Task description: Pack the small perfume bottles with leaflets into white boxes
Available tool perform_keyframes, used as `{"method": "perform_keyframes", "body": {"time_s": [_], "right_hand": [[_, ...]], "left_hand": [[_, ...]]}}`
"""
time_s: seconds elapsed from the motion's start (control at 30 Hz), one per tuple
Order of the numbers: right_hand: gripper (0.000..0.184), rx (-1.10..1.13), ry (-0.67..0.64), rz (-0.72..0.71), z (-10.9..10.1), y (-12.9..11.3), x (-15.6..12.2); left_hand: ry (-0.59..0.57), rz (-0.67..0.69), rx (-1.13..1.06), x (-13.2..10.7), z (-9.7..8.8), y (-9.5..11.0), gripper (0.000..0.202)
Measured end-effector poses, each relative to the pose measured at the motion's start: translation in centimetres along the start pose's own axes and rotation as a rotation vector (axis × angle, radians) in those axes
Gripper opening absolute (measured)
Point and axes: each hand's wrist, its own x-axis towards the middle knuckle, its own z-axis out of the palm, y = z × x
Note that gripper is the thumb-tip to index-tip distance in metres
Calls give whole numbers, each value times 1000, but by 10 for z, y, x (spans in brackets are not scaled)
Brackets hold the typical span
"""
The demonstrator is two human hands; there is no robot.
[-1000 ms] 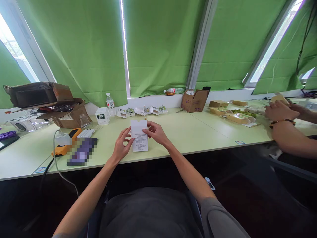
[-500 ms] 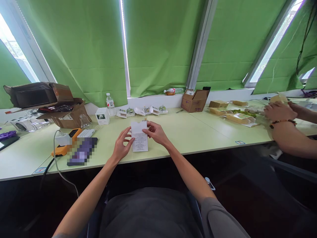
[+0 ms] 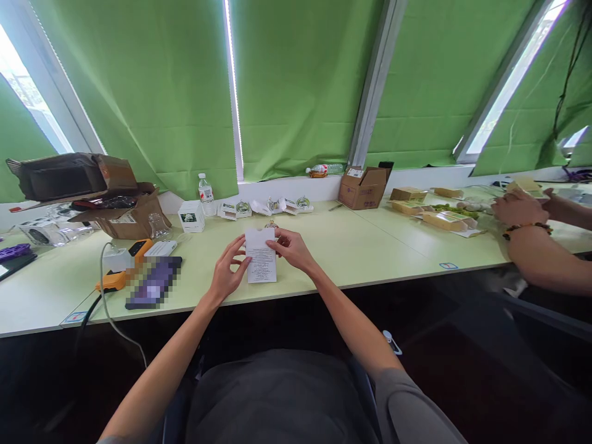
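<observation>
Both sets of fingers are clamped on a white printed card point(image 3: 261, 262). The left hand point(image 3: 226, 274) pinches its left edge and the right hand point(image 3: 291, 250) grips the upper right edge, so the card stands between them, its bottom edge down at the pale green surface point(image 3: 351, 246). Beyond the left fingers are a white box point(image 3: 191, 216) and a water bottle point(image 3: 205, 190). Beyond the right fingers sits an open cardboard box point(image 3: 363, 187). Well off past them, a co-worker's hand point(image 3: 518, 208) is busy at the far end.

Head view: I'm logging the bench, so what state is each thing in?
printed card, text side up, held by left hand and right hand.
water bottle, upright.
brown box by the sill, flaps open.
</observation>
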Motion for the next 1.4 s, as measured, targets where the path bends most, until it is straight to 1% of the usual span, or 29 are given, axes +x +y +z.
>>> {"method": "perform_keyframes", "body": {"time_s": [0.37, 0.73, 1.03, 1.4], "right_hand": [[39, 12, 7, -12, 1, -2, 0], [43, -17, 16, 16, 1, -2, 0], [37, 0, 7, -3, 1, 3, 1], [37, -22, 15, -11, 1, 4, 1]], "left_hand": [[18, -1, 29, -2, 2, -5, 49], [7, -8, 23, -1, 1, -1, 44], [2, -11, 16, 0, 1, 0, 42], [12, -7, 17, -1, 2, -2, 41]]}}
